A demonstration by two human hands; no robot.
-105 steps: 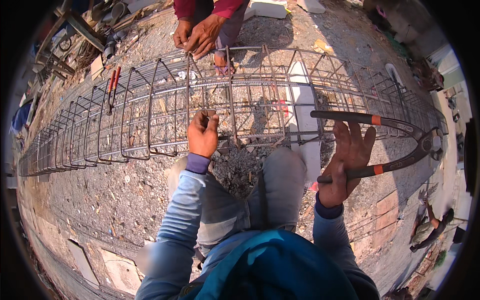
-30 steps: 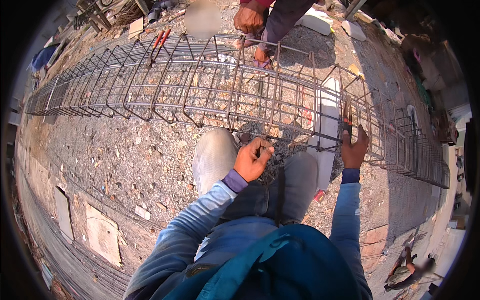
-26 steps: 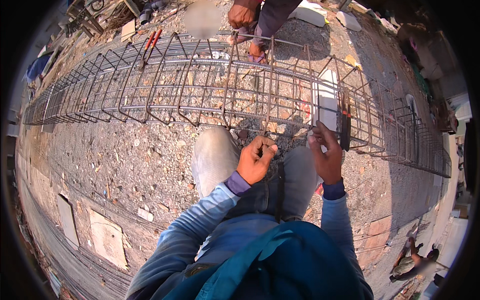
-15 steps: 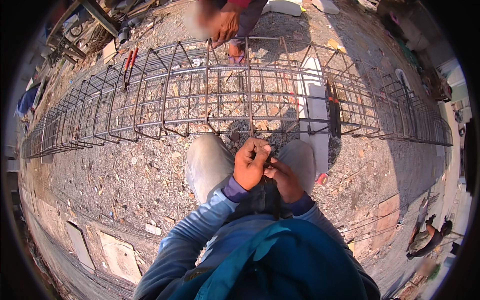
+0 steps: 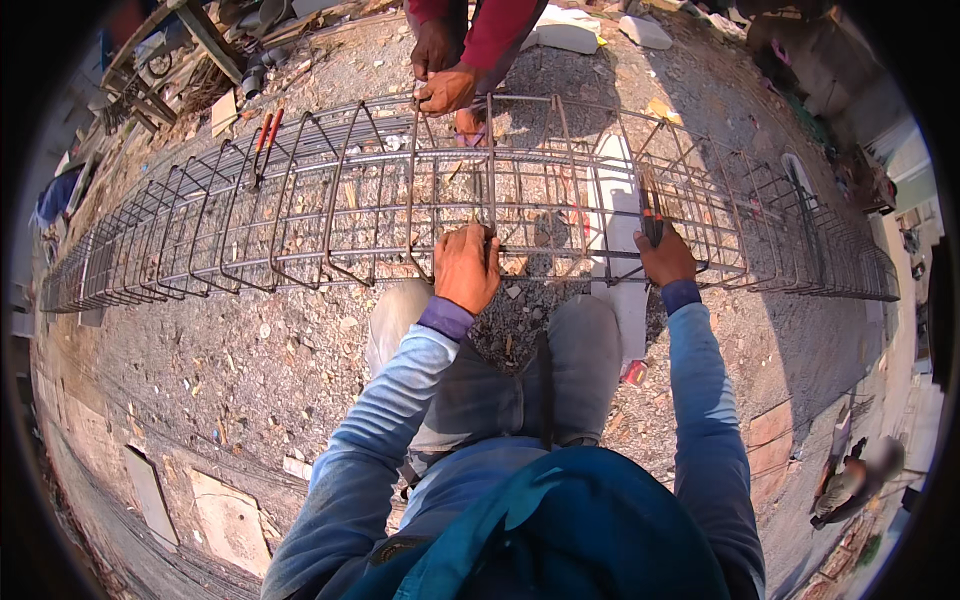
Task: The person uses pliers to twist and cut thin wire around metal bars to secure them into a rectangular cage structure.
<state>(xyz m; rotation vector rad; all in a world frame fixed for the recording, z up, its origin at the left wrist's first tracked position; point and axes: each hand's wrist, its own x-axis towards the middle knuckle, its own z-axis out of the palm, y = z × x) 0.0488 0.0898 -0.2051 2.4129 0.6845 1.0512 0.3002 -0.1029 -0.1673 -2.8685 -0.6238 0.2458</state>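
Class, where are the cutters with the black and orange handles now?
In the head view, the cutters are right of centre, by the steel cage, at the person's right hand and just right of the white board.

We saw a rebar cage (image 5: pixel 491 165) of dull metal, smooth-handled bolt cutters (image 5: pixel 653 226), rough gravel (image 5: pixel 230 365) and wrinkled cloth sleeves (image 5: pixel 390 405).
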